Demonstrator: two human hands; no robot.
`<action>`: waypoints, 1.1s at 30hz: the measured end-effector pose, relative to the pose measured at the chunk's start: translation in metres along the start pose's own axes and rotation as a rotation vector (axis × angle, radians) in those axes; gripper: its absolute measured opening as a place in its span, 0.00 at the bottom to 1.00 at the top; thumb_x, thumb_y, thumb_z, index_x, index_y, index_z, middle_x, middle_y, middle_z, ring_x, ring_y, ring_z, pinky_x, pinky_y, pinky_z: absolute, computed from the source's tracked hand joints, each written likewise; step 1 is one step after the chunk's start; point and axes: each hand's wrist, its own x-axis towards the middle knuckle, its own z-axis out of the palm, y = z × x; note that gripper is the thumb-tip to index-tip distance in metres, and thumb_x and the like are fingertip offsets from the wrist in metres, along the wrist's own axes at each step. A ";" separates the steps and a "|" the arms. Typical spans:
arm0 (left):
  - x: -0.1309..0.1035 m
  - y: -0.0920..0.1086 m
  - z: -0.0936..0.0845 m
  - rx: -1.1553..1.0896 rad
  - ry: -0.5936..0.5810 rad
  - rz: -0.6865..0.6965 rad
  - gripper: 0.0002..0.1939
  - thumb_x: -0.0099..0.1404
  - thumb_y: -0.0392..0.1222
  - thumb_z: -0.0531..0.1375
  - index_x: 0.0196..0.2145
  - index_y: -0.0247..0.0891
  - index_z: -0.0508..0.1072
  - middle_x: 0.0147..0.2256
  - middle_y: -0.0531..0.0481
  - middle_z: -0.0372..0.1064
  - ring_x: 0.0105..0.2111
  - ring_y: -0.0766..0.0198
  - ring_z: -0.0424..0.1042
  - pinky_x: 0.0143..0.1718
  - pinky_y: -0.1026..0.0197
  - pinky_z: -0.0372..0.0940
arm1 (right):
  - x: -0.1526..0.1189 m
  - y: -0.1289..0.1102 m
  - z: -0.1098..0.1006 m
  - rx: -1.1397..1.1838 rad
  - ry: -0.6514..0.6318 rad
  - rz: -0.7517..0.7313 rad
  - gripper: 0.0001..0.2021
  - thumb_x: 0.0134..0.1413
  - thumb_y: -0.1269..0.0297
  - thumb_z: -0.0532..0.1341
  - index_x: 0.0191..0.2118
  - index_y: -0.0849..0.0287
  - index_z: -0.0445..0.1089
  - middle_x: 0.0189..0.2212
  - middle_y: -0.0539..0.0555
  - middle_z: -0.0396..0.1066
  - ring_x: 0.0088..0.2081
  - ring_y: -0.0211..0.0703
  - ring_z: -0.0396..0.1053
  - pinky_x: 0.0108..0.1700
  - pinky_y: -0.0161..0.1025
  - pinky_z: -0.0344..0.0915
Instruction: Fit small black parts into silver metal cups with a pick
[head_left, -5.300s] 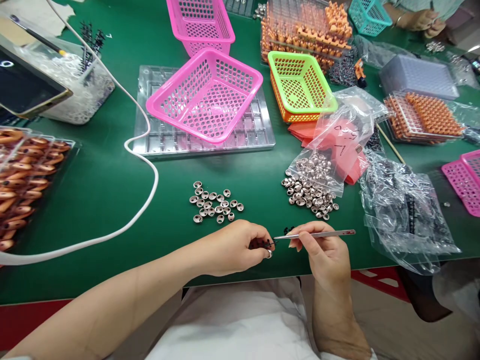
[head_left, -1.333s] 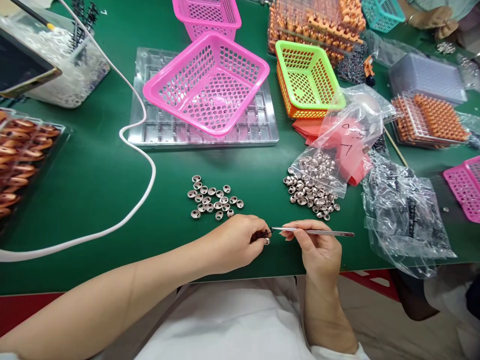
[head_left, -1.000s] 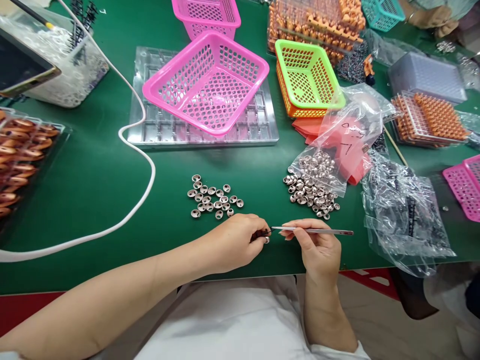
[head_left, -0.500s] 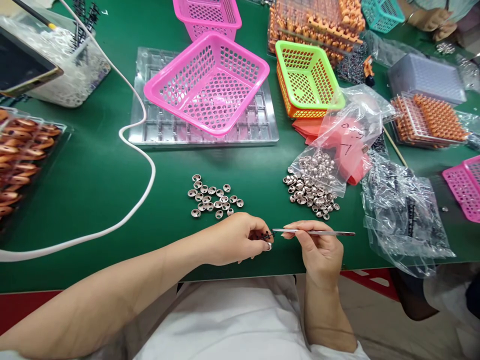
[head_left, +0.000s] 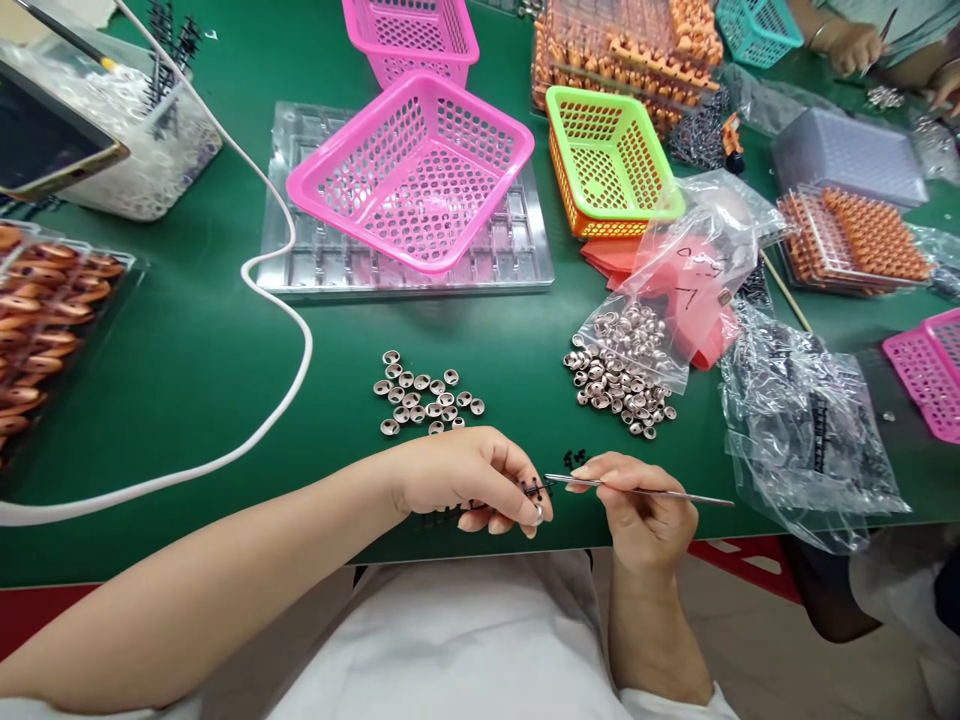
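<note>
My left hand is closed on a thin black plastic strip with small side nubs; part of the strip is hidden by the fingers. Pinched in my right hand are metal tweezers, their tips touching or very near the strip's end. Small black pieces lie on the green table just beyond my right fingers. Loose silver cup-shaped parts are spread beyond my left hand. A denser heap of similar parts spills from a clear bag beyond my right hand.
A pink basket rests on a clear tray. Right of it is a green basket. A white cable curves across the left side. Plastic bags lie at the right. A co-worker's hands show at the top right.
My left hand has turned slightly and its lower fingers show more. My right hand and the tweezers have shifted a little down and right, and black pieces on the table are now visible.
</note>
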 end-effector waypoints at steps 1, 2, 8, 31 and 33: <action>0.000 0.000 0.000 -0.023 -0.014 -0.012 0.08 0.54 0.37 0.69 0.34 0.35 0.82 0.28 0.50 0.76 0.21 0.73 0.65 0.14 0.74 0.56 | -0.001 0.000 -0.001 -0.013 0.000 -0.023 0.07 0.60 0.68 0.65 0.42 0.48 0.75 0.34 0.52 0.80 0.33 0.47 0.79 0.28 0.45 0.78; 0.000 -0.001 -0.001 -0.043 -0.027 -0.019 0.08 0.54 0.36 0.69 0.34 0.35 0.82 0.28 0.50 0.76 0.20 0.73 0.65 0.14 0.74 0.56 | -0.001 0.000 -0.001 -0.028 0.000 -0.046 0.07 0.60 0.68 0.65 0.42 0.48 0.76 0.34 0.52 0.80 0.32 0.47 0.79 0.28 0.45 0.78; 0.002 -0.004 -0.003 -0.121 -0.073 -0.022 0.07 0.55 0.34 0.69 0.34 0.34 0.82 0.27 0.51 0.77 0.19 0.74 0.66 0.12 0.75 0.56 | -0.008 0.002 -0.001 -0.095 0.003 -0.132 0.08 0.61 0.68 0.64 0.43 0.47 0.75 0.34 0.52 0.81 0.30 0.48 0.79 0.28 0.46 0.77; 0.011 -0.011 0.004 0.034 0.047 0.077 0.09 0.53 0.36 0.67 0.34 0.33 0.82 0.27 0.50 0.76 0.20 0.71 0.64 0.16 0.70 0.58 | -0.010 0.010 0.007 -0.277 0.020 -0.412 0.18 0.58 0.81 0.61 0.52 0.58 0.72 0.44 0.56 0.79 0.39 0.47 0.80 0.33 0.48 0.80; 0.011 -0.011 0.006 0.102 0.098 0.102 0.10 0.53 0.37 0.66 0.35 0.34 0.81 0.25 0.52 0.74 0.20 0.71 0.64 0.16 0.70 0.58 | -0.010 0.010 0.007 -0.290 0.019 -0.403 0.18 0.59 0.80 0.61 0.52 0.57 0.71 0.43 0.56 0.79 0.39 0.47 0.80 0.32 0.47 0.80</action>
